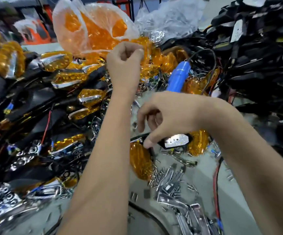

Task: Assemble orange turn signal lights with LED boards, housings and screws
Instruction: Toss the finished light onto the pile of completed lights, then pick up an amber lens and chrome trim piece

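My right hand grips a black housing with a white LED board seated in it, held low over the table's middle. My left hand reaches far forward, fingers curled, and pinches the edge of an orange lens in the loose lens pile below a plastic bag. One orange lens lies just under the housing, and another lies to its right.
A plastic bag of orange lenses stands at the back. A blue electric screwdriver lies behind my right hand. Finished lights are heaped at left, black wired housings at right. Screws and chrome trims litter the near table.
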